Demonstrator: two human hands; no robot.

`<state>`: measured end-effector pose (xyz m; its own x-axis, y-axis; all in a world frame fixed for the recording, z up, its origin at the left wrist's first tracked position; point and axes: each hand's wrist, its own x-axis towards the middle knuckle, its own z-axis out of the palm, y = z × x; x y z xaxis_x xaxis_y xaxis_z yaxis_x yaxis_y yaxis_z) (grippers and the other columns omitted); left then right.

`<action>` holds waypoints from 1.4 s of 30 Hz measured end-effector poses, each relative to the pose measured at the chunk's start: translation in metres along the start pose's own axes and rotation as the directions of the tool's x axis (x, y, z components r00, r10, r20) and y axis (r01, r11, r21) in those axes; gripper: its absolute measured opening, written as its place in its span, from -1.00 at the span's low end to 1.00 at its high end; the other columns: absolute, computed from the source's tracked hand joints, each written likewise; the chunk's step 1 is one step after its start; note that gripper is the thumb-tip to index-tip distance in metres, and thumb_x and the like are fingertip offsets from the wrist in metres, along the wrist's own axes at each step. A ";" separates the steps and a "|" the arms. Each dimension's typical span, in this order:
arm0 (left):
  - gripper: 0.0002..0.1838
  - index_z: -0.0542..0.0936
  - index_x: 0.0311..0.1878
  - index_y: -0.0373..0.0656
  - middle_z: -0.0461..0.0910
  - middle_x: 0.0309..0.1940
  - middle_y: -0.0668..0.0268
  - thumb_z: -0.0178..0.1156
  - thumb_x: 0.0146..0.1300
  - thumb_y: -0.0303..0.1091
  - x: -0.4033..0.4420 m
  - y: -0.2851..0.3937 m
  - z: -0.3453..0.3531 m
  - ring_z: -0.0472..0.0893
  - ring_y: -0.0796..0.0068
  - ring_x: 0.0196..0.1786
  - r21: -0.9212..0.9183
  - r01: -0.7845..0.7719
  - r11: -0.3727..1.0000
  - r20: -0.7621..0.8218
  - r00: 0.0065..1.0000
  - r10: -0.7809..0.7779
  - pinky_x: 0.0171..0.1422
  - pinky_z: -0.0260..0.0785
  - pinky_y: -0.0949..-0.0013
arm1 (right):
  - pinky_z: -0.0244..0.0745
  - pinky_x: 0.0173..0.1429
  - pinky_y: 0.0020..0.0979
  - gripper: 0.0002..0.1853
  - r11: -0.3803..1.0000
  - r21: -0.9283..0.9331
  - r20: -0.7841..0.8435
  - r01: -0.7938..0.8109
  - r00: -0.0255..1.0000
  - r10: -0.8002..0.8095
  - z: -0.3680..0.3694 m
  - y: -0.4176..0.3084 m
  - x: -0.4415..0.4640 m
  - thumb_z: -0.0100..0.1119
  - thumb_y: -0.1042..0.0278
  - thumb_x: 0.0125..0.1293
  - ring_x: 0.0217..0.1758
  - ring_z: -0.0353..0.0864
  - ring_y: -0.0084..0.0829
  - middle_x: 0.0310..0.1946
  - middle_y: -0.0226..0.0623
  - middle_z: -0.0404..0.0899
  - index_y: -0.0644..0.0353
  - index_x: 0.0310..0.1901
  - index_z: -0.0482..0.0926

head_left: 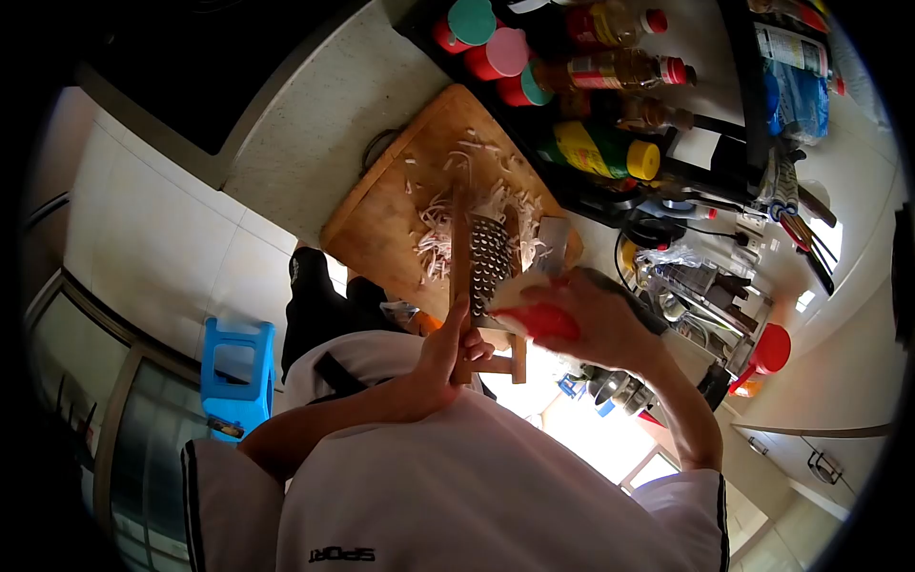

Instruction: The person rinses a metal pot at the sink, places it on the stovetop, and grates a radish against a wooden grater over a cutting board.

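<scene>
My left hand (454, 348) is wrapped round the near end of a wooden-framed grater (460, 238). The grater's metal plate (489, 257) is full of raised holes, and it leans over a wooden cutting board (372, 205). In my right hand (600, 319) is a red-skinned radish (538, 319) with pale flesh, at the lower end of the plate; whether it touches the plate I cannot tell. Pale pinkish shreds (436, 238) lie beneath and around the grater. A broad metal blade (552, 243), like a cleaver's, rests on the board's right side.
Behind the board, a dark rack holds lidded jars (498, 52), several oil bottles (624, 71) and a green bottle with a yellow cap (600, 153). Pots and dishes (701, 305) stand to the right. A blue plastic stool (236, 367) is on the floor at left.
</scene>
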<state>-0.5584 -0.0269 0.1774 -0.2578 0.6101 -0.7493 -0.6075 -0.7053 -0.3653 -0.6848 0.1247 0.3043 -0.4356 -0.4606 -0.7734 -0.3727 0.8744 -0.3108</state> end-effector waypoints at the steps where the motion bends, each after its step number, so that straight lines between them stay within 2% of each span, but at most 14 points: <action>1: -0.58 0.21 -0.30 0.06 0.11 -0.68 0.49 0.20 0.25 0.08 0.001 -0.001 -0.001 0.20 0.58 -0.62 0.006 0.007 1.000 -0.028 1.000 -0.007 -0.28 0.26 0.32 | 0.58 -0.05 -0.17 -0.42 1.000 0.014 -0.014 -0.016 1.000 0.016 0.005 0.002 -0.002 0.31 0.05 0.10 -0.08 0.59 0.02 0.08 0.01 0.32 -0.17 0.18 0.38; 5: -0.57 0.20 -0.28 0.07 0.12 -0.67 0.49 0.18 0.25 0.11 0.004 -0.002 -0.007 0.23 0.58 -0.58 -0.002 0.060 0.998 0.016 0.998 -0.060 -0.24 0.24 0.35 | 0.59 -0.05 -0.13 -0.41 0.994 0.007 -0.145 -0.113 0.983 0.113 0.038 0.023 0.029 0.33 0.09 0.09 -0.05 0.57 0.06 0.09 0.05 0.32 -0.16 0.18 0.38; 6: -0.57 0.19 -0.29 0.07 0.12 -0.66 0.49 0.18 0.25 0.12 0.008 -0.005 -0.009 0.24 0.57 -0.57 -0.013 0.074 0.997 0.036 0.997 -0.073 -0.23 0.24 0.36 | 0.58 -0.06 -0.10 -0.41 0.960 0.013 -0.167 -0.278 0.946 0.277 0.043 0.027 0.053 0.32 0.06 0.09 -0.03 0.57 0.08 0.07 0.07 0.34 -0.16 0.18 0.38; 12: -0.54 0.18 -0.41 0.05 0.11 -0.64 0.48 0.14 0.27 0.15 0.004 -0.002 -0.002 0.24 0.54 -0.53 -0.015 0.055 0.998 0.045 0.998 -0.054 -0.27 0.20 0.41 | 0.52 -0.08 -0.13 -0.42 0.989 -0.083 -0.375 -0.124 0.923 0.084 0.046 0.069 0.120 0.29 0.05 0.10 -0.10 0.55 0.01 -0.05 -0.08 0.38 -0.16 0.18 0.37; 16: -0.55 0.26 -0.39 0.00 0.15 -0.68 0.45 0.12 0.27 0.15 0.001 0.001 -0.001 0.31 0.47 -0.49 0.000 0.048 0.999 0.058 0.997 -0.048 -0.13 0.26 0.34 | 0.50 0.01 -0.19 -0.33 0.993 0.078 -0.382 -0.090 0.917 0.113 0.056 0.094 0.116 0.29 0.00 0.12 -0.03 0.53 -0.01 0.03 -0.09 0.37 -0.14 0.26 0.29; 21: -0.40 0.21 -0.63 -0.02 0.17 -0.71 0.38 0.06 0.25 0.27 0.002 -0.004 -0.014 0.37 0.37 -0.43 0.138 0.066 0.988 0.017 0.997 -0.069 -0.02 0.28 0.32 | 0.44 0.13 -0.30 -0.26 0.967 0.250 -0.389 0.052 0.920 0.051 0.058 0.124 0.105 0.28 0.01 0.17 0.13 0.46 -0.13 0.15 -0.15 0.34 -0.04 0.34 0.20; 23: -0.44 0.19 -0.56 0.00 0.15 -0.70 0.40 0.09 0.25 0.24 0.001 -0.002 -0.013 0.33 0.41 -0.47 0.119 0.057 0.991 -0.003 0.998 -0.057 -0.08 0.29 0.33 | 0.45 0.10 -0.29 -0.26 0.945 0.274 -0.549 0.180 0.836 0.000 0.081 0.152 0.111 0.30 0.07 0.18 0.12 0.48 -0.21 0.16 -0.16 0.38 0.06 0.33 0.19; 25: -0.53 0.18 -0.34 0.03 0.11 -0.67 0.46 0.18 0.24 0.14 0.006 -0.004 -0.016 0.22 0.53 -0.59 0.013 0.042 0.999 0.001 0.999 -0.042 -0.23 0.30 0.33 | 0.45 0.08 -0.31 -0.25 0.859 0.470 -0.551 0.202 0.828 0.107 0.087 0.161 0.112 0.33 0.09 0.17 0.09 0.49 -0.29 0.13 -0.19 0.42 0.14 0.32 0.21; 28: -0.54 0.18 -0.34 0.02 0.11 -0.67 0.46 0.14 0.27 0.14 0.009 -0.007 -0.020 0.23 0.52 -0.58 0.048 0.024 0.999 0.015 1.000 -0.025 -0.23 0.30 0.31 | 0.43 0.09 -0.37 -0.24 0.580 0.814 -0.256 0.015 0.907 0.335 0.084 0.166 0.110 0.39 0.04 0.11 0.05 0.49 -0.39 0.04 -0.22 0.49 0.22 0.26 0.28; 30: -0.43 0.18 -0.56 0.01 0.15 -0.70 0.41 0.06 0.24 0.27 0.009 -0.005 -0.021 0.34 0.42 -0.47 0.175 0.021 0.984 0.032 0.999 -0.027 0.06 0.30 0.30 | 0.41 0.10 -0.38 -0.22 0.503 0.857 -0.103 -0.115 0.917 0.385 0.079 0.163 0.112 0.46 -0.01 0.02 0.02 0.48 -0.40 -0.04 -0.20 0.53 0.23 0.20 0.35; 34: -0.36 0.18 -0.68 0.00 0.16 -0.72 0.40 0.02 0.21 0.35 0.011 -0.005 -0.023 0.41 0.38 -0.40 0.218 0.015 0.976 0.069 0.997 -0.031 0.21 0.29 0.30 | 0.43 0.06 -0.40 -0.15 0.666 0.740 -0.305 -0.090 0.838 0.452 0.095 0.161 0.129 0.53 -0.08 -0.13 -0.02 0.50 -0.37 -0.08 -0.16 0.52 0.27 0.12 0.36; 37: -0.53 0.19 -0.36 0.01 0.14 -0.68 0.45 0.10 0.29 0.17 0.005 -0.006 -0.015 0.30 0.42 -0.52 0.052 0.050 0.997 -0.003 0.999 -0.050 -0.11 0.31 0.26 | 0.46 0.01 -0.41 -0.11 0.787 0.615 -0.502 0.052 0.795 0.340 0.099 0.147 0.138 0.53 -0.13 -0.17 -0.06 0.53 -0.33 -0.10 -0.16 0.52 0.29 0.09 0.34; 39: -0.53 0.20 -0.35 0.02 0.15 -0.67 0.45 0.11 0.27 0.17 0.006 -0.006 -0.016 0.33 0.40 -0.49 0.040 0.072 0.997 0.006 0.997 -0.072 -0.11 0.31 0.26 | 0.47 -0.01 -0.40 -0.09 0.857 0.504 -0.595 0.104 0.761 0.258 0.090 0.132 0.137 0.52 -0.17 -0.17 -0.09 0.54 -0.31 -0.11 -0.16 0.53 0.29 0.10 0.32; 42: -0.53 0.20 -0.35 0.04 0.15 -0.67 0.45 0.13 0.25 0.19 0.010 -0.007 -0.018 0.35 0.39 -0.47 0.039 0.066 0.997 0.033 0.997 -0.067 -0.10 0.31 0.27 | 0.45 0.01 -0.42 -0.14 0.604 0.796 -0.316 -0.026 0.835 0.451 0.095 0.145 0.164 0.52 -0.14 -0.13 -0.12 0.52 -0.43 -0.16 -0.24 0.54 0.32 0.07 0.37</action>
<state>-0.5433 -0.0229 0.1627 -0.2412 0.6679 -0.7041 -0.6519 -0.6490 -0.3923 -0.7320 0.1904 0.0802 -0.7904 -0.0379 -0.6114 0.4385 0.6618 -0.6080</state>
